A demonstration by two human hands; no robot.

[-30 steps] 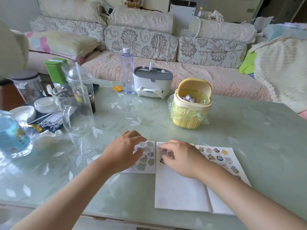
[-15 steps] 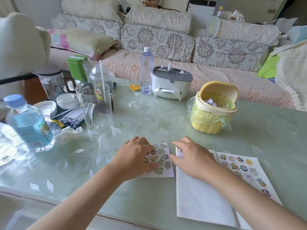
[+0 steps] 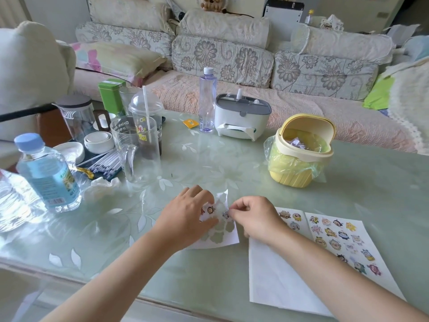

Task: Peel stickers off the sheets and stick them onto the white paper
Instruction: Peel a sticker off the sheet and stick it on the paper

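Note:
A small sticker sheet (image 3: 221, 235) with several empty cut-outs lies on the green glass table (image 3: 232, 163), its far edge curled up. My left hand (image 3: 185, 217) pins the sheet's left side, fingers curled over it. My right hand (image 3: 253, 218) has come over to the sheet, and its fingertips pinch a small sticker (image 3: 225, 214) at the sheet's right edge. To the right lies the white paper (image 3: 278, 275), which carries a few stickers near its top. A full sheet of cartoon stickers (image 3: 341, 242) lies right of it.
A yellow mini bin (image 3: 299, 156) with a bag stands behind the paper. A tissue box (image 3: 241, 119) and clear bottle (image 3: 207, 101) stand farther back. Cups, a glass pitcher (image 3: 137, 149), straws and a water bottle (image 3: 47, 173) crowd the left. The table's front edge is close.
My right hand left the white paper and moved left onto the small sheet, where it now pinches a sticker. The sheet's far edge has lifted. The camera view shifted left.

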